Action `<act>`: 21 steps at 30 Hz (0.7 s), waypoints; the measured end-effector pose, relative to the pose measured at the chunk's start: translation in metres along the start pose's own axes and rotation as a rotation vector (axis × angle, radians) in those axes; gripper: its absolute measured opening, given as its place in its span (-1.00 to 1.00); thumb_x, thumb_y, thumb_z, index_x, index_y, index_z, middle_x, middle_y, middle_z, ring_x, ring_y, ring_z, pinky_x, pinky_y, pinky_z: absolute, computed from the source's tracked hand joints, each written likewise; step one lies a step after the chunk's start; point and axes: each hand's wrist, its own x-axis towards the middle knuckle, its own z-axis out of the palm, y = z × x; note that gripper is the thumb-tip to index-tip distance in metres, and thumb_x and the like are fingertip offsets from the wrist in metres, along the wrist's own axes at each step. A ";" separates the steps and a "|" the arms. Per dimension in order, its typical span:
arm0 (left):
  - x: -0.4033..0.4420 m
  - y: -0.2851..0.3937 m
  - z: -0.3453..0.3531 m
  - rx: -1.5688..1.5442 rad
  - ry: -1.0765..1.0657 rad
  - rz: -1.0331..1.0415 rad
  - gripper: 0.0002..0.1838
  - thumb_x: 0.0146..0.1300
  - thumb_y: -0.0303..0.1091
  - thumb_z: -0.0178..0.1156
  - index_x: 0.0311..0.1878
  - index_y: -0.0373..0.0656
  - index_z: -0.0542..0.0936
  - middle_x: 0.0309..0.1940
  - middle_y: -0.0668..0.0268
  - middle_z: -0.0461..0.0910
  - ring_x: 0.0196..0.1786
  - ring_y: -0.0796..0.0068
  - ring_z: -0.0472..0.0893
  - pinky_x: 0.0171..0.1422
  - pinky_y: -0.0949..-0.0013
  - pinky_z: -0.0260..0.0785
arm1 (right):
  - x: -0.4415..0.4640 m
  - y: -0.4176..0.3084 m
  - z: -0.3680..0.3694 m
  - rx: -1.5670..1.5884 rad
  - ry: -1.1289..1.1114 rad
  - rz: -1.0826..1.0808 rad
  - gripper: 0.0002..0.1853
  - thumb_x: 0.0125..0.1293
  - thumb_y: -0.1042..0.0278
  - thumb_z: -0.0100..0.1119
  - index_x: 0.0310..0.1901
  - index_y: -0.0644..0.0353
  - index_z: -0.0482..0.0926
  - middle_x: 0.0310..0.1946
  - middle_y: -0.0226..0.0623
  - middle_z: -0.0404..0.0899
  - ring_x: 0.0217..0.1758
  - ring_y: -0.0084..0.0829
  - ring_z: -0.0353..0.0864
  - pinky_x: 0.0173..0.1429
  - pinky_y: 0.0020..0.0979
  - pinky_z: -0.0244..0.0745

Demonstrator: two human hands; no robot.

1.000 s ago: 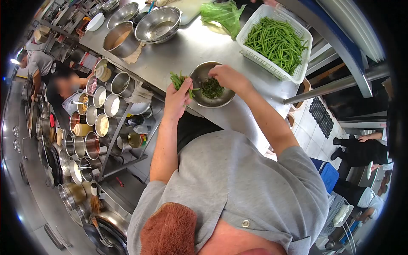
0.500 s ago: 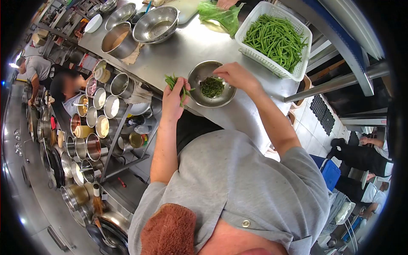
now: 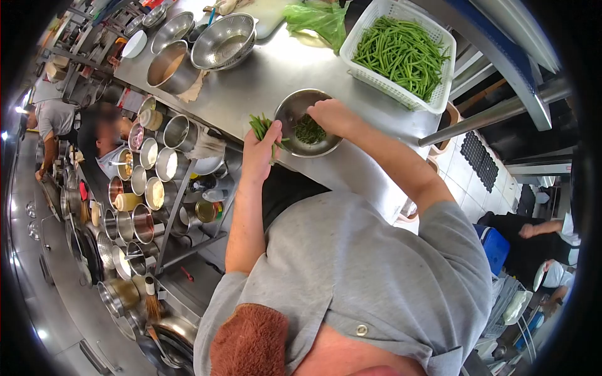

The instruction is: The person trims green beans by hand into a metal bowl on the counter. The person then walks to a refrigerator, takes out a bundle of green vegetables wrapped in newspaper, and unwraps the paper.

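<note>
My left hand (image 3: 256, 156) is closed around a small bunch of green beans (image 3: 259, 128), whose ends poke out above and below the fingers. Just to its right, a steel bowl (image 3: 290, 106) stands near the table's front edge. Short, dark green bean pieces (image 3: 310, 130) lie in the bottom of that bowl. My right hand (image 3: 332, 117) is over the bowl's right side with its fingers drawn together. Whatever those fingers hold, if anything, is hidden. A white plastic basket (image 3: 401, 95) heaped with long green beans (image 3: 403, 55) stands beyond my right hand.
A steel colander (image 3: 224, 41) and a deep pot (image 3: 170, 67) sit at the table's far left. Leafy greens (image 3: 320, 22) lie at the back. Several metal containers (image 3: 179, 131) of ingredients stand left of the table. A metal bar (image 3: 489, 116) runs along the right. Other people are on both sides.
My right hand has moved left and down over the bowl, its fingers lower inside the rim. My left hand still grips the bean bunch. Another person's hand by the greens has left view.
</note>
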 end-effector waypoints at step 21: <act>-0.004 -0.009 0.032 0.360 -0.029 0.171 -0.82 0.29 -0.30 0.26 -0.20 -0.23 0.63 -0.50 0.49 0.50 -0.45 0.75 0.39 -0.40 0.59 0.20 | -0.039 -0.007 -0.019 1.045 0.196 0.101 -0.83 0.21 0.47 0.24 -0.17 0.33 0.61 -0.33 -0.24 0.67 -0.29 -0.49 0.60 -0.12 -0.44 0.48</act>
